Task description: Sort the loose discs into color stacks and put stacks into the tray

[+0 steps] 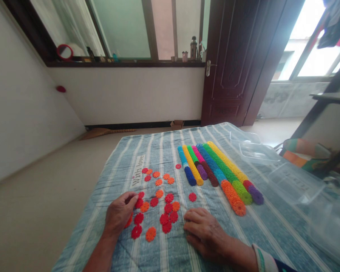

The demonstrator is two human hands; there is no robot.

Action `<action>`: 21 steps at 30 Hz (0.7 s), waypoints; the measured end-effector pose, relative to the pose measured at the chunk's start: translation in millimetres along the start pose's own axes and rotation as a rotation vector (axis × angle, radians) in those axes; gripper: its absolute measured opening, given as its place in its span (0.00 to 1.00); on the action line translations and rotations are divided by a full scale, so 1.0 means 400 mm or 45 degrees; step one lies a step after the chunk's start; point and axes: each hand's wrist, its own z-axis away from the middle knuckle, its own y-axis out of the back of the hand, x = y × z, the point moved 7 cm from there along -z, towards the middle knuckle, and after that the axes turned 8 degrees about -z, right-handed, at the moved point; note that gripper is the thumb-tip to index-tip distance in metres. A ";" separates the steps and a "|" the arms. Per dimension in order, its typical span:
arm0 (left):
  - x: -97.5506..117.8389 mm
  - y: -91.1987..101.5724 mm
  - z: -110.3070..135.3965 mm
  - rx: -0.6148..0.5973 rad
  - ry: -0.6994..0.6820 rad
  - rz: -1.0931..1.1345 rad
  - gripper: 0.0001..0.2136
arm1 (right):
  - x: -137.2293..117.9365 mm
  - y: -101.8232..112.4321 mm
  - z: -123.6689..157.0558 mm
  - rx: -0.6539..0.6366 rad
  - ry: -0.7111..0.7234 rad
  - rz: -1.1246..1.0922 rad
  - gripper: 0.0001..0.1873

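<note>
My left hand lies cupped over the loose red and orange plastic discs on a striped blue quilt, its fingertips against a red disc. I cannot tell whether it holds anything. My right hand rests flat on the quilt, its fingertips close to a red disc, with nothing visible in it. Beyond both hands lie several long rows of stacked discs in blue, green, yellow, purple and other colours. One orange stack ends nearest my right hand.
Transparent plastic boxes and a lid lie at the quilt's right side. A folded chair stands beyond them. A broom and a small cardboard box sit on the floor by the far wall.
</note>
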 end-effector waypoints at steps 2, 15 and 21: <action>0.001 0.000 0.001 -0.004 0.006 -0.004 0.12 | -0.001 0.001 0.000 0.010 0.009 -0.004 0.02; 0.004 0.000 0.003 -0.003 0.011 -0.021 0.12 | -0.008 0.008 -0.002 0.031 0.017 -0.011 0.02; 0.006 0.002 0.007 0.007 0.017 -0.019 0.12 | -0.008 0.008 0.000 0.022 0.025 -0.016 0.03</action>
